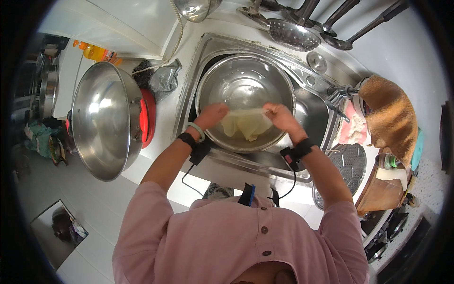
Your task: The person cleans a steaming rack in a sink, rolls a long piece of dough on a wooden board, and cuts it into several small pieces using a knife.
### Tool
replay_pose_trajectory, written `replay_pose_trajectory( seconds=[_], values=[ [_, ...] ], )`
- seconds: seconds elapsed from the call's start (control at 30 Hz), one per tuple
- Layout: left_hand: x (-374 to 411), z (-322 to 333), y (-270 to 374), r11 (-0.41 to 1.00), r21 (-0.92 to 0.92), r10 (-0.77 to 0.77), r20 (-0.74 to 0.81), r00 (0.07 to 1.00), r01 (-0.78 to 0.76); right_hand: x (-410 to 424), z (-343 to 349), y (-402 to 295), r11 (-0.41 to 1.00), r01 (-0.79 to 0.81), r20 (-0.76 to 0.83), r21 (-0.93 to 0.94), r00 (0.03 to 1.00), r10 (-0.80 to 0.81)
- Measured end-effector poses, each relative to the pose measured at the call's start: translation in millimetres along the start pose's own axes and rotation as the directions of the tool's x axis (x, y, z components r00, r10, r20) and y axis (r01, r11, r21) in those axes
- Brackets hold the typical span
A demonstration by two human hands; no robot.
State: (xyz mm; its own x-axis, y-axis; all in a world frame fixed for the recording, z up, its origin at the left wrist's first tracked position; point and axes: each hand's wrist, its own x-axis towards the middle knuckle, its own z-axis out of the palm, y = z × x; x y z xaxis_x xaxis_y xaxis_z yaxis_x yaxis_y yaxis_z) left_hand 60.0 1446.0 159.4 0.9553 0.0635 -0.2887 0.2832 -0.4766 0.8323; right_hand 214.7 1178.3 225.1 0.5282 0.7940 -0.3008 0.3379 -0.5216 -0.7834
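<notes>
A large stainless steel basin rests in the metal sink. Over the near half of the basin, both hands stretch a thin pale yellow cloth between them. My left hand pinches its left upper corner, and my right hand grips the right one. The cloth's lower edge hangs in soft folds; whether it touches water in the basin I cannot tell. Both hands are slightly blurred. Straps with small black devices sit on both wrists, and a pale green bangle circles the left one.
Left of the sink stands a big steel wok beside a red basin. A grey cloth lies behind them. Ladles and a skimmer hang at the back. The faucet, a brown towel and a perforated steamer plate are at right.
</notes>
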Motion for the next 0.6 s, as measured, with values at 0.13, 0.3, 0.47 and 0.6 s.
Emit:
replay_pose_trajectory(
  seconds=[0.13,0.3,0.47,0.6],
  values=[
    [1.1,-41.0,75.8,0.870,-0.483,-0.177,-0.115,0.978,0.100,-2.3,-55.3,-30.2,0.973,0.115,-0.128,0.199,0.988,-0.091],
    [-18.0,-79.6,132.4,0.891,-0.447,-0.039,-0.263,0.964,-0.086,-30.3,-97.0,-104.5,0.962,0.237,-0.249,0.135,0.948,-0.199],
    [-44.9,-64.2,92.1,0.978,0.148,0.185,-0.307,0.934,-0.145,-48.7,-57.3,-85.6,0.922,0.364,-0.188,-0.131,0.904,-0.384],
    [-46.7,-21.6,58.2,0.849,0.493,0.254,-0.070,0.965,-0.188,-18.4,32.9,18.4,0.859,0.316,0.146,-0.402,0.949,-0.281]
  ],
)
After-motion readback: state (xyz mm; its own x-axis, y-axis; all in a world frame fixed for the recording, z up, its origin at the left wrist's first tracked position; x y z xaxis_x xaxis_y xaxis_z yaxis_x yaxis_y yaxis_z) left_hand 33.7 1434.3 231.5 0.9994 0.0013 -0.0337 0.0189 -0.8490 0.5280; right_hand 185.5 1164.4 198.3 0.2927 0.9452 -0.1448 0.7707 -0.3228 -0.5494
